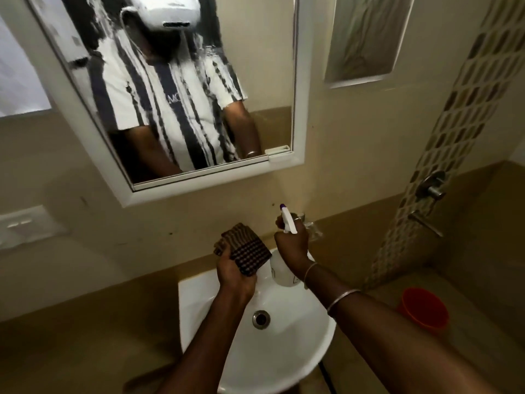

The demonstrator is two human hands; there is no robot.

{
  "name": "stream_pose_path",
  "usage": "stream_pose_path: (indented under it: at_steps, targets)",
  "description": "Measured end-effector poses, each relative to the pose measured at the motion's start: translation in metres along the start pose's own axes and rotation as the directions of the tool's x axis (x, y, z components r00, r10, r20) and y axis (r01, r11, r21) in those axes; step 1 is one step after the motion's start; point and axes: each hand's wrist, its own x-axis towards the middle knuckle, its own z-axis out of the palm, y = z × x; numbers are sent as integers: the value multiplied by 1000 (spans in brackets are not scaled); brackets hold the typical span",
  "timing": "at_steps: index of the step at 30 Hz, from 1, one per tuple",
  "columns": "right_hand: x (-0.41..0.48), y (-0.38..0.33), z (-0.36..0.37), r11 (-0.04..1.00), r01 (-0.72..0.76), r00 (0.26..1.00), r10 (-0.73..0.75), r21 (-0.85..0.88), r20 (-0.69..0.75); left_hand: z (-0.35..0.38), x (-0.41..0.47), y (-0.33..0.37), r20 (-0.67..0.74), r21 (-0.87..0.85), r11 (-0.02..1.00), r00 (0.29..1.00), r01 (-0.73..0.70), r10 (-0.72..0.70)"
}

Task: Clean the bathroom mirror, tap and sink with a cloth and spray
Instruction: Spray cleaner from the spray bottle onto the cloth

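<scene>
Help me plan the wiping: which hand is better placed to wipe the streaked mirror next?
Left, probably: the left hand grips the folded cloth below the mirror; the right hand holds the spray bottle.

I am seeing the white sink (199,297) jutting out from the tan wall (127,251), its square back edge sitting against that wall and its rounded front bulging toward me. A round metal drain (261,319) is sitting in the bottom of the bowl, and the glaze around it is shining. To the right, a red bucket (424,308) is standing upright on the brown floor (468,359), well apart from the sink.
</scene>
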Motion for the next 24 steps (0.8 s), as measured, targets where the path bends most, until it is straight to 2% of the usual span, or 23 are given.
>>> stream_pose_path:
  at_steps: [7,13,24]
  targets:
    - [78,-11,-19,989,145,989,-146,-34,-13,33,42,-14,34,-32,999,999,-35,36]
    - [125,7,-30,983,167,986,-166,-79,8,40,60,-22,-43,-38,996,996,-83,82]
    - [153,32,-24,979,180,983,-182,-92,-14,26,70,-36,-68,-49,990,989,-134,130]
